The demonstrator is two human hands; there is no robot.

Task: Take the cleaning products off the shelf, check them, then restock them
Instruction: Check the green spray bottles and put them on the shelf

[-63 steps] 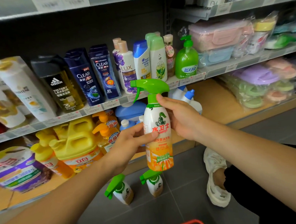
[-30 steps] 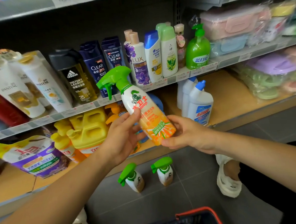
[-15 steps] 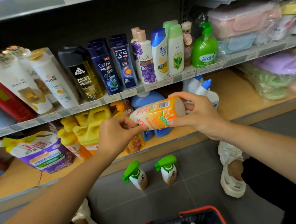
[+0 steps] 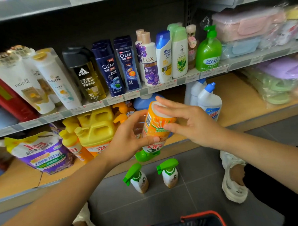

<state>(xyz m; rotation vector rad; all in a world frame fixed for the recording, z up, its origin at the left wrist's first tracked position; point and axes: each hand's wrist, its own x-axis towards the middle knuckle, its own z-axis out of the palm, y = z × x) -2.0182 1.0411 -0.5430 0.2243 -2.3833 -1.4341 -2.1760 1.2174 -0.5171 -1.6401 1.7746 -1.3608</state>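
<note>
Holding the spray bottle (image 4: 156, 124) upside down, white base up & green trigger head pointing at the floor, in the air in front of the lower shelf (image 4: 232, 98). L hand (image 4: 127, 140) grips it round the middle, thumb across the front of the label, fingers wrapped behind. R hand (image 4: 193, 122) is wide, fingers straight & spread: index lies over the base, thumb touches the orange label on the side. Below, left floor bottle (image 4: 138, 179) & right floor bottle (image 4: 169, 173), same type, stand upright on the grey tiles just in front of the shelf edge, near each other but apart. On the lower shelf: yellow jugs (image 4: 96, 129) at left, white bottles w/ blue caps (image 4: 209, 101) at right. Red-rimmed basket (image 4: 170, 224) at bottom edge.
</note>
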